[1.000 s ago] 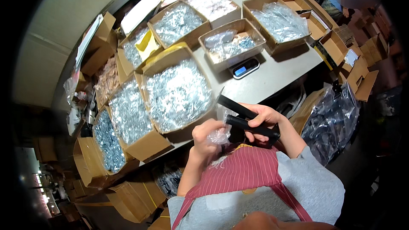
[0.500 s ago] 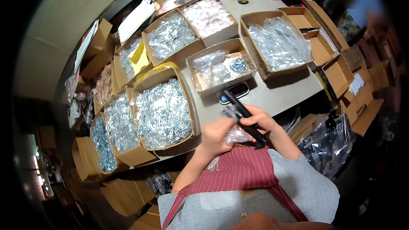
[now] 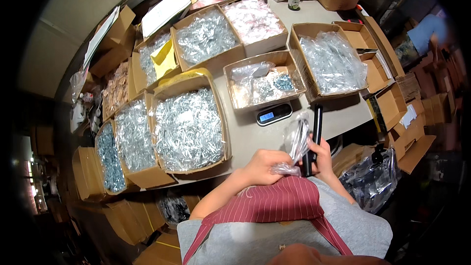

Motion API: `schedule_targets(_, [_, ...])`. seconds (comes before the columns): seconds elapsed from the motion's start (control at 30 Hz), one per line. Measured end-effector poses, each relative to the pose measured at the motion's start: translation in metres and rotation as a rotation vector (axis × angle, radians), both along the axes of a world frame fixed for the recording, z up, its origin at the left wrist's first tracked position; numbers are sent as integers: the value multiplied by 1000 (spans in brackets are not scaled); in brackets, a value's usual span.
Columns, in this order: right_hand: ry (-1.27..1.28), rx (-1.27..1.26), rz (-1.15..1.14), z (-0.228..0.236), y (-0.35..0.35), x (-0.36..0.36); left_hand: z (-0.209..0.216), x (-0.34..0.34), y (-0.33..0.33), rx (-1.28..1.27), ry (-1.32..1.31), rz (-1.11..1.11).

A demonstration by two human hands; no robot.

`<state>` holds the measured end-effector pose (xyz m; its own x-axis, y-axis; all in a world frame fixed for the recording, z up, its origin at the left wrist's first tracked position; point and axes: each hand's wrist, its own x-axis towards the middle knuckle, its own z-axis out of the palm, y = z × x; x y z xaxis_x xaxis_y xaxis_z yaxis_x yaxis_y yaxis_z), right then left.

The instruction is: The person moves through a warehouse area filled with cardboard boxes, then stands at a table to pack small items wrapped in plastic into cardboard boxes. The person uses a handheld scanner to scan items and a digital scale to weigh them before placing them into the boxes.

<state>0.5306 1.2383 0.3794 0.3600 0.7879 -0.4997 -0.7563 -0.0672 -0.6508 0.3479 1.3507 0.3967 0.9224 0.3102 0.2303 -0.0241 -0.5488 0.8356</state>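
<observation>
A clear plastic bag (image 3: 297,140) is pinched at its near end by the closed fingers of the left hand (image 3: 270,165). Two black bars (image 3: 318,126) are gripped in the right hand (image 3: 322,158), one projecting well beyond the fingers. The bag is positioned between the hands, beside the bars; whether contact is made cannot be told.

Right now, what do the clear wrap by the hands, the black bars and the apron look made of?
Clear wrap: thin, glossy plastic film; see-through, with crinkled highlights.
Black bars: smooth, dark finish with faint shine; plastic or coated metal, can't tell which.
Apron: matte woven fabric, likely; it drapes softly, fibre unclear.
</observation>
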Motion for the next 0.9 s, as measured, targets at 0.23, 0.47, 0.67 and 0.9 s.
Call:
schedule_targets(0.23, [-123,135,-141,14,156,17,14,39,65,-111,23,588])
schedule_targets(0.47, [-116,241,-198,-18,198,7,-41,69,150,-473,-180,880])
schedule_targets(0.67, [-301,115,-94,-6,170,12,-55,62,178,-856,-374,874])
schedule_targets(0.9, [-619,207,-204,2,156,34,-32,41,165,-756,-322,886])
